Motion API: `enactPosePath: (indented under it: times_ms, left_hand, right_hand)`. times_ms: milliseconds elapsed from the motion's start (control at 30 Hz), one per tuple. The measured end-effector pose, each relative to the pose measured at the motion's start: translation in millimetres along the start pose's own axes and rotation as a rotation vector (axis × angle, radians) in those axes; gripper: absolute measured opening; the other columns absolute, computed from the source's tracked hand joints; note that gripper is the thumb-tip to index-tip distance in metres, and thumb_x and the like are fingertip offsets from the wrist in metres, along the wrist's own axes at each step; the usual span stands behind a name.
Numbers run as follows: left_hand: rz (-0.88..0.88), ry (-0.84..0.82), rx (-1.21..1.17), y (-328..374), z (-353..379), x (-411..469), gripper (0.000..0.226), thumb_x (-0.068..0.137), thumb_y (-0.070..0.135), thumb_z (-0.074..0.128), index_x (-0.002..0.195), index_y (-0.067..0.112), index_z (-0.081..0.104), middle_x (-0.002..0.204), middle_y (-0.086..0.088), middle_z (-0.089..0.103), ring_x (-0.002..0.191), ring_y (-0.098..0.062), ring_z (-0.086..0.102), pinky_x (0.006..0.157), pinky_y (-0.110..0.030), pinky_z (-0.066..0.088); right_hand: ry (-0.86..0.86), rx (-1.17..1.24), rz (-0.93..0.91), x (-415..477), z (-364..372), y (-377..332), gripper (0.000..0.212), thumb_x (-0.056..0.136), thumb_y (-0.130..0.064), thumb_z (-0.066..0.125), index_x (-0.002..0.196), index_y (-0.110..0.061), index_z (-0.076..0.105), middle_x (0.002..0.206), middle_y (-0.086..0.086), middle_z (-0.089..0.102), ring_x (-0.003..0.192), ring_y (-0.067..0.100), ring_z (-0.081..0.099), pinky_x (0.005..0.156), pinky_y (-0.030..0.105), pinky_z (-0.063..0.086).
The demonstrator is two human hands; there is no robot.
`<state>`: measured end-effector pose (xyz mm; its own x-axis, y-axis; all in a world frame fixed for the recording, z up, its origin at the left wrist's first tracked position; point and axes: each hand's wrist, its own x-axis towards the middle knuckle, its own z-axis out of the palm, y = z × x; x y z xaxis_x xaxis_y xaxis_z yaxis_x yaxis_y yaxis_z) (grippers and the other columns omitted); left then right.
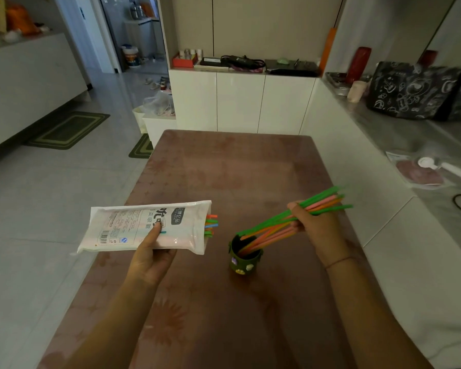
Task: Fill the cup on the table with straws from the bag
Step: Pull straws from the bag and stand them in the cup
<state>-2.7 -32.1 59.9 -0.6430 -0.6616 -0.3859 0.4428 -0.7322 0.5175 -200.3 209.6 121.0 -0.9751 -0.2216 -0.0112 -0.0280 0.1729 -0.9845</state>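
A small dark green cup (245,262) with little stickers stands on the brown table (224,169). My right hand (318,229) grips a bunch of green, pink and orange straws (277,225); their lower ends sit inside the cup and they lean up to the right. My left hand (151,255) holds a white plastic bag (144,226) flat above the table's left edge, thumb on top. Several coloured straw ends (211,225) stick out of the bag's open right end.
White cabinets (240,102) stand beyond the table's far end. A grey counter (421,145) on the right carries a black printed bag (413,91), a red bottle and a white scoop (434,165). Tiled floor with green mats (69,130) lies to the left.
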Motion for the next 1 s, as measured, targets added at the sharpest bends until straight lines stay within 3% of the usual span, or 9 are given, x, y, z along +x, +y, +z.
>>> enactPosePath:
  times_ms: [133, 200, 267, 400, 500, 600, 767, 867, 1000]
  left_hand:
    - [-0.01, -0.016, 0.007, -5, 3, -2, 0.036, 0.09, 0.006, 0.057, 0.121, 0.025, 0.053, 0.123, -0.007, 0.066, 0.112, -0.025, 0.065, 0.084, -0.048, 0.054]
    - [-0.015, -0.026, 0.014, -7, 5, -4, 0.035, 0.09, 0.006, 0.056, 0.119, 0.025, 0.054, 0.121, -0.007, 0.067, 0.112, -0.026, 0.064, 0.084, -0.048, 0.053]
    - [-0.014, -0.028, 0.015, -9, 7, -6, 0.034, 0.09, 0.006, 0.056, 0.118, 0.025, 0.054, 0.117, -0.007, 0.068, 0.109, -0.025, 0.065, 0.082, -0.048, 0.054]
    - [-0.006, -0.028, 0.021, -11, 8, -9, 0.037, 0.089, 0.006, 0.057, 0.12, 0.025, 0.053, 0.112, -0.006, 0.07, 0.102, -0.025, 0.069, 0.08, -0.047, 0.056]
    - [-0.006, -0.019, 0.024, -12, 8, -9, 0.038, 0.088, 0.006, 0.058, 0.119, 0.025, 0.054, 0.114, -0.007, 0.069, 0.105, -0.025, 0.068, 0.08, -0.047, 0.056]
    - [-0.014, -0.023, 0.023, -12, 10, -8, 0.034, 0.089, 0.005, 0.056, 0.117, 0.025, 0.055, 0.115, -0.007, 0.068, 0.107, -0.025, 0.065, 0.081, -0.047, 0.054]
    - [-0.031, -0.028, 0.012, -16, 15, -9, 0.031, 0.09, 0.006, 0.056, 0.114, 0.025, 0.056, 0.106, -0.005, 0.073, 0.099, -0.024, 0.07, 0.079, -0.046, 0.056]
    - [-0.035, -0.044, 0.008, -18, 20, -11, 0.029, 0.09, 0.005, 0.055, 0.112, 0.024, 0.056, 0.101, -0.005, 0.074, 0.092, -0.022, 0.072, 0.079, -0.046, 0.056]
    - [-0.047, -0.055, 0.014, -19, 26, -12, 0.03, 0.089, 0.005, 0.056, 0.113, 0.023, 0.056, 0.101, -0.006, 0.074, 0.092, -0.023, 0.072, 0.079, -0.046, 0.056]
  right_hand:
    - [-0.069, -0.258, -0.076, 1, 20, 8, 0.015, 0.078, -0.023, 0.072, 0.069, -0.012, 0.07, 0.073, 0.017, 0.072, 0.071, 0.028, 0.069, 0.073, 0.044, 0.056]
    - [-0.098, -0.325, -0.061, -1, 32, 12, 0.027, 0.077, -0.027, 0.072, 0.073, -0.001, 0.072, 0.069, 0.017, 0.071, 0.068, 0.028, 0.069, 0.068, 0.042, 0.056]
    - [-0.139, -0.391, -0.014, -5, 40, 13, 0.034, 0.078, -0.03, 0.072, 0.075, 0.004, 0.07, 0.064, 0.015, 0.067, 0.062, 0.027, 0.064, 0.058, 0.031, 0.051]
    - [-0.204, -0.409, 0.006, -11, 44, 18, 0.032, 0.075, -0.031, 0.075, 0.082, 0.0, 0.071, 0.07, 0.012, 0.068, 0.063, 0.019, 0.062, 0.055, 0.024, 0.045]
    - [-0.162, -0.439, -0.035, -10, 41, 18, 0.037, 0.071, -0.032, 0.078, 0.063, 0.0, 0.061, 0.057, 0.011, 0.058, 0.049, 0.019, 0.053, 0.049, 0.027, 0.04]
    - [-0.1, -0.432, -0.076, -4, 34, 16, 0.036, 0.07, -0.032, 0.078, 0.071, 0.0, 0.061, 0.062, 0.011, 0.059, 0.058, 0.025, 0.055, 0.056, 0.037, 0.044]
    - [-0.015, -0.398, -0.16, 2, 26, 13, 0.025, 0.08, -0.025, 0.07, 0.098, -0.007, 0.067, 0.082, 0.007, 0.064, 0.078, 0.024, 0.06, 0.07, 0.032, 0.049]
    - [-0.002, -0.442, -0.187, 3, 25, 16, 0.021, 0.083, -0.018, 0.065, 0.099, -0.004, 0.068, 0.089, 0.014, 0.07, 0.083, 0.028, 0.065, 0.076, 0.037, 0.052]
    - [-0.044, -0.474, -0.153, 4, 27, 20, 0.018, 0.082, -0.02, 0.064, 0.094, -0.008, 0.069, 0.084, 0.014, 0.071, 0.079, 0.034, 0.066, 0.082, 0.049, 0.054]
